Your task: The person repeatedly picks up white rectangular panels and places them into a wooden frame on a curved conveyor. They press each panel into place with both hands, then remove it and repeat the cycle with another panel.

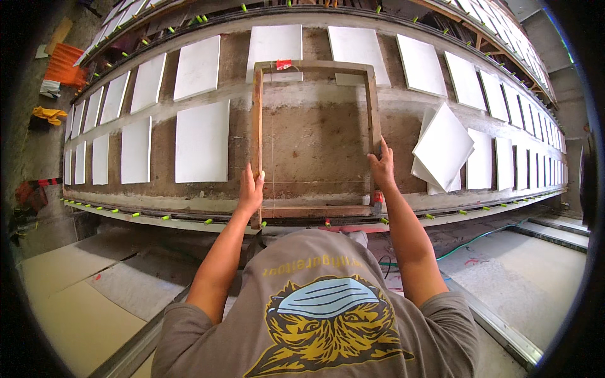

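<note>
Gray shirt (pixel 328 302) up front, left hand (pixel 251 191) and right hand (pixel 382 170) pinching a wooden frame (pixel 256 120). Most white sheets (pixel 201 142) look laid out (one crooked pile (pixel 443 148) probably isn't).

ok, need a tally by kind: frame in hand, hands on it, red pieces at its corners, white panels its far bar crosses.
Wooden frame: 1
Hands: 2 (left hand, right hand)
Red pieces: 2 (far-left piece, near-right piece)
White panels: 2 (left panel, right panel)
Total: 7
</note>
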`<state>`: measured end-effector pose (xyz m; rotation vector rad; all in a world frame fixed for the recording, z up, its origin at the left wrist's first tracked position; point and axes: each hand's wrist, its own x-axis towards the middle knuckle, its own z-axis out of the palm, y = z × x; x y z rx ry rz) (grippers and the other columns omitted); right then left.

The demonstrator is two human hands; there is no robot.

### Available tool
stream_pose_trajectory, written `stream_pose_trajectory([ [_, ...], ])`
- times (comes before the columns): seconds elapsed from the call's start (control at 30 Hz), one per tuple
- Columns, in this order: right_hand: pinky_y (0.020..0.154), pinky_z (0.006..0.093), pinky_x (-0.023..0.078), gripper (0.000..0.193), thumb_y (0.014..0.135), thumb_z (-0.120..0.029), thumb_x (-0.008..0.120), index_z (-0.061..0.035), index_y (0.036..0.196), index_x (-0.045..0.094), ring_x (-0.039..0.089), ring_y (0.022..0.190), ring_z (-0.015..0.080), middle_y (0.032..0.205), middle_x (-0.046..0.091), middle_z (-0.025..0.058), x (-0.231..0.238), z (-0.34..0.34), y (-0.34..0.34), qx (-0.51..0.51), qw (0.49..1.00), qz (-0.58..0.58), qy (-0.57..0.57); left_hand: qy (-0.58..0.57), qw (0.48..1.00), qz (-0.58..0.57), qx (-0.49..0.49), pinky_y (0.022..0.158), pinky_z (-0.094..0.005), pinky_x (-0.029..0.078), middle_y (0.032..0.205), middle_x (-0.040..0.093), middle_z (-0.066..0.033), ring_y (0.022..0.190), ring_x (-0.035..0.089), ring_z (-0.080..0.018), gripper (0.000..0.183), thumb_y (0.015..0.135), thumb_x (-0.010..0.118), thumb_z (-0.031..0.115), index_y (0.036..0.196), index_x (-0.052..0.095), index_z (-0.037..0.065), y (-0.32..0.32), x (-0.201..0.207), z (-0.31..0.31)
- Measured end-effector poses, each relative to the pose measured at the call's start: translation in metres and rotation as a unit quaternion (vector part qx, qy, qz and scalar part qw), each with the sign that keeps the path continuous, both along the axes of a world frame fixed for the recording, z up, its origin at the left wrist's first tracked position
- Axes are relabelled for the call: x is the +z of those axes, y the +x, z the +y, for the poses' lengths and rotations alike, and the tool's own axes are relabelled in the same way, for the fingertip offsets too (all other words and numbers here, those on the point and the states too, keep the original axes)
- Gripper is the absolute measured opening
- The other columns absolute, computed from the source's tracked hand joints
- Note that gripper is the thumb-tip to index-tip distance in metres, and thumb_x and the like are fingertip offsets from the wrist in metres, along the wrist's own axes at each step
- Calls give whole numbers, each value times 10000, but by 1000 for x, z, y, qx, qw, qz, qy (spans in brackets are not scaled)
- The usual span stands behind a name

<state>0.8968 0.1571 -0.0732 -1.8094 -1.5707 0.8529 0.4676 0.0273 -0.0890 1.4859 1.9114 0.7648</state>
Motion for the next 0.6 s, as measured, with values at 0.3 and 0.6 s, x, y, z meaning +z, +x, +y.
stream_pose_trajectory([
  [0.3, 1034, 445, 451, 794, 861, -115, 721, -128, 1588, 403, 545, 1174, 381, 1229, 523, 208, 4, 0, -3, -3, 1000, 6, -9, -147, 988, -31, 44, 1048, -525, 454, 1456, 506, -300, 1307, 536, -461, 751, 1101, 362, 543, 1595, 246, -11, 4, 79, 36],
  [0.6, 1062, 468, 455, 785, 862, -115, 750, -116, 1574, 420, 550, 1219, 399, 1295, 530, 229, -1, 3, 1, 2, 1000, -1, -5, -97, 993, 33, 56, 1116, -526, 418, 1536, 455, -300, 1366, 496, -473, 741, 1100, 335, 540, 1590, 294, -15, 5, 13, 29],
])
